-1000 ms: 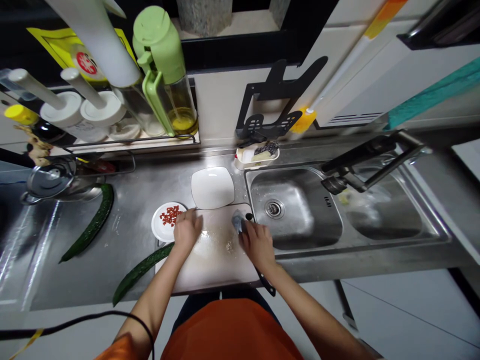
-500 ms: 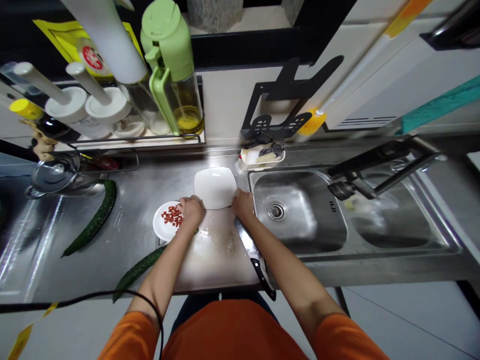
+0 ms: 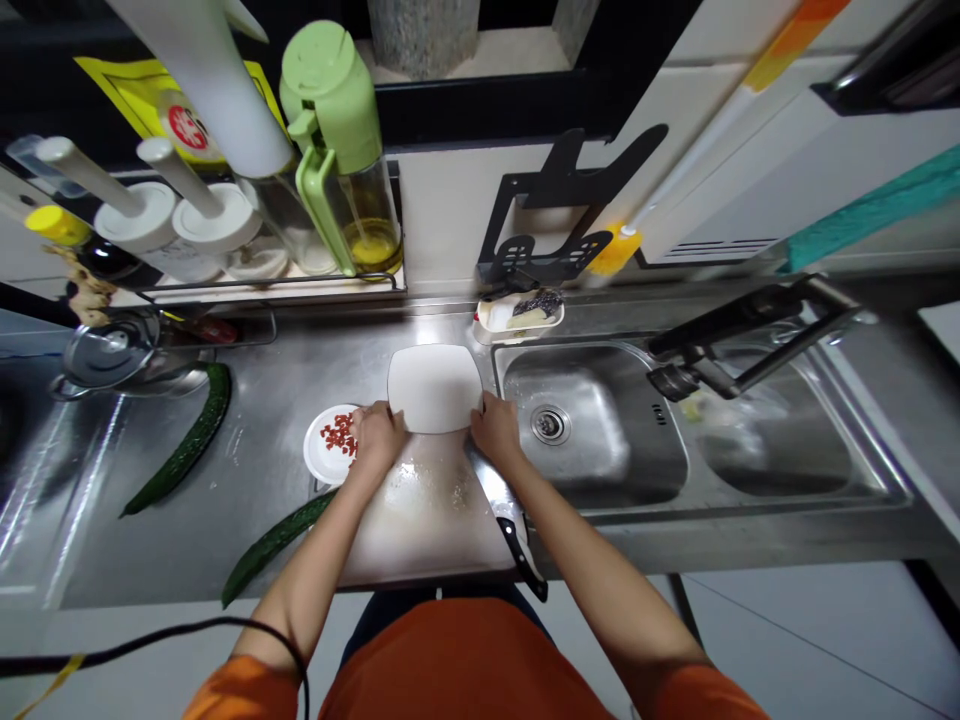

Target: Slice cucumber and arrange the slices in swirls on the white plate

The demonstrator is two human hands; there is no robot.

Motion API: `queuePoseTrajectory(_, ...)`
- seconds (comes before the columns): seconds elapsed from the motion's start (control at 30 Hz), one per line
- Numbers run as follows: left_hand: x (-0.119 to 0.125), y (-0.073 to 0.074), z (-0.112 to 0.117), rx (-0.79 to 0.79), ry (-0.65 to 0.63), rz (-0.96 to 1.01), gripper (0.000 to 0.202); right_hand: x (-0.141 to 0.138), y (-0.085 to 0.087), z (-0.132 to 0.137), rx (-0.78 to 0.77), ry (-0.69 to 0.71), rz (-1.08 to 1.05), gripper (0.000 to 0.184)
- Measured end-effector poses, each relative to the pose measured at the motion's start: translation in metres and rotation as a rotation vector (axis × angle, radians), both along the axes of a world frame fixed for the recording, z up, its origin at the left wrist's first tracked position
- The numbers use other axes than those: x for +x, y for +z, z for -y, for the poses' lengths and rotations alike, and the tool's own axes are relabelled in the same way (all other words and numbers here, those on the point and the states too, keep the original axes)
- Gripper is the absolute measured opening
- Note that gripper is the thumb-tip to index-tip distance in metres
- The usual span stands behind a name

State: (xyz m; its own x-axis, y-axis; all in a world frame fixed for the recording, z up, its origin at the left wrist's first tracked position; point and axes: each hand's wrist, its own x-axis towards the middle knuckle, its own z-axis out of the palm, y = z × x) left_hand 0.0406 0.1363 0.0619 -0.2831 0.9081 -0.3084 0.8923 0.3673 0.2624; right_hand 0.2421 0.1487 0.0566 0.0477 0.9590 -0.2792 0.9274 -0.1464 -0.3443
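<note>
A square white plate (image 3: 435, 385) is held over the far edge of the white cutting board (image 3: 431, 525). My left hand (image 3: 377, 437) grips its near left corner and my right hand (image 3: 493, 428) grips its near right corner, fingers curled on the rim. A knife (image 3: 506, 520) with a black handle lies along the board's right edge, under my right forearm. A small round dish of red chopped pieces (image 3: 331, 445) sits just left of my left hand.
Two long cucumbers (image 3: 187, 440) (image 3: 276, 540) lie on the steel counter at the left. A double sink (image 3: 592, 425) with a faucet (image 3: 739, 345) is at the right. A soap tray (image 3: 517, 312), an oil bottle (image 3: 345, 150) and jars stand at the back.
My right hand let go of the knife, which now lies on the board's right edge. Both hands went to the white plate, took its near corners and drew it toward the board.
</note>
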Motion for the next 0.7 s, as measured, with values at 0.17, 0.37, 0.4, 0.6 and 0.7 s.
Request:
queuePoseTrajectory(0.17,-0.007,-0.010,0.061,0.152,-0.135,0.050,0.025,0.011,0.002,0.066,0.059,0.021,-0.075,0.026)
queuePoseTrajectory(0.37,-0.009,-0.026,0.130,0.213,-0.188,0.104,0.017,0.018,-0.011,0.135,0.078,0.029,-0.067,0.039)
queuePoseTrajectory(0.4,-0.009,-0.028,0.138,0.212,-0.182,0.113,0.016,0.018,-0.013,0.142,0.059,0.031,-0.057,0.039)
queuePoseTrajectory(0.6,-0.008,-0.039,0.164,0.181,-0.181,0.175,0.020,0.016,-0.012,0.167,-0.046,0.031,-0.001,0.038)
queuePoseTrajectory(0.7,-0.009,-0.043,0.170,0.164,-0.174,0.188,0.023,0.014,-0.010,0.172,-0.096,0.035,0.028,0.037)
